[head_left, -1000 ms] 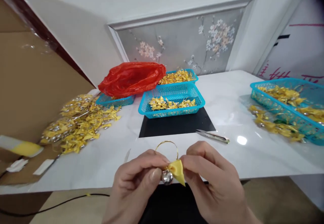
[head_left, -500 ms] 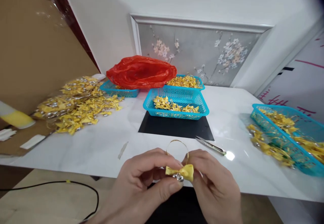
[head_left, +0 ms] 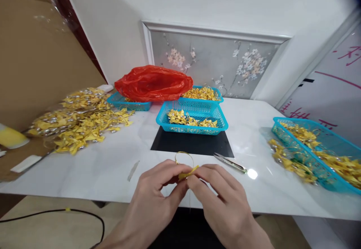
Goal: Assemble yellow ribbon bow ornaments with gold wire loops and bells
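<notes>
Over the table's front edge, both hands pinch one small yellow ribbon bow (head_left: 188,173). My left hand (head_left: 160,189) is closed on the bow's left part, thumb below and fingers above. My right hand (head_left: 218,192) is closed at its right end, fingertips meeting those of the left. From the bow rises a loop of thin gold cord (head_left: 184,153). The bow is tilted and mostly covered by fingers, so its silver beads barely show. A thin thread hangs below the fingertips. Thread snips (head_left: 230,162) lie on the table just beyond my right hand.
A blue basket (head_left: 191,129) of bows stands on a black mat (head_left: 190,144). Behind it are more baskets and a red plastic bag (head_left: 153,83). Bows are heaped at left (head_left: 93,125). Another blue basket (head_left: 335,147) stands at right, with bows beside it on the white table (head_left: 98,170).
The bow has been tipped from facing me to a slanted, mostly covered position. My right hand has moved left, its fingertips now meeting the left hand's. The view has shifted slightly.
</notes>
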`<control>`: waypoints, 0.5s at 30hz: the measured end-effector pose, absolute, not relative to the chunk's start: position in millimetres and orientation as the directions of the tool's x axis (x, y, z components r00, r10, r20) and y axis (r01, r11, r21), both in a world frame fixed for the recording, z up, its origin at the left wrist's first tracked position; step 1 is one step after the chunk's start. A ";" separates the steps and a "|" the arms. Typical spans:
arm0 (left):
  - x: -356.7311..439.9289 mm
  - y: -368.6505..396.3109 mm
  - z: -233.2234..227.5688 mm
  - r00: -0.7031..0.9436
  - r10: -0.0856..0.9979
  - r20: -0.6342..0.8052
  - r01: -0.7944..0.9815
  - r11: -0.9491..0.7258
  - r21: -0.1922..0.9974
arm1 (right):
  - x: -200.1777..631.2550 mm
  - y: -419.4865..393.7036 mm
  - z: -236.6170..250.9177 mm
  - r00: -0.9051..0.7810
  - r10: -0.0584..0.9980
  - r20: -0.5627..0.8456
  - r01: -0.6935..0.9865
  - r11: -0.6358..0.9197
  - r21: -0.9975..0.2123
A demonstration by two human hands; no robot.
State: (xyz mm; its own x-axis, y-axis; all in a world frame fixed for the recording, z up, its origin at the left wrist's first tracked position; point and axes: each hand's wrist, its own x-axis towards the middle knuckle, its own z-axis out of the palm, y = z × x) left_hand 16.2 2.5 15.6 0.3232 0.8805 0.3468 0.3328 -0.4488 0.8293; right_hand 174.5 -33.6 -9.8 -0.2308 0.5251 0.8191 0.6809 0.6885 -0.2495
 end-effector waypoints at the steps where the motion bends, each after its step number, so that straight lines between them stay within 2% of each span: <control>1: 16.4 3.5 15.7 0.332 0.881 0.337 0.331 -0.444 0.833 | 172.7 -32.4 -10.2 -0.246 0.510 0.824 0.688 0.691 -0.222; 4: 17.0 6.5 16.4 0.335 0.887 0.317 0.332 -0.426 0.842 | 166.8 -30.9 -9.9 -0.215 0.436 0.874 0.657 0.727 -0.201; 7: 16.5 9.3 17.3 0.292 0.910 0.296 0.336 -0.387 0.859 | 162.7 -33.8 -8.0 -0.077 0.428 0.900 0.494 0.801 -0.339; 11: 13.2 12.9 14.8 0.251 0.923 0.291 0.277 -0.356 0.892 | 160.1 -42.4 -4.1 0.089 0.545 0.834 0.358 0.764 -0.537; 15: 7.5 18.2 9.5 0.211 0.929 0.304 0.304 -0.358 0.883 | 164.2 -57.0 2.4 0.277 0.711 0.646 -0.021 0.677 -0.736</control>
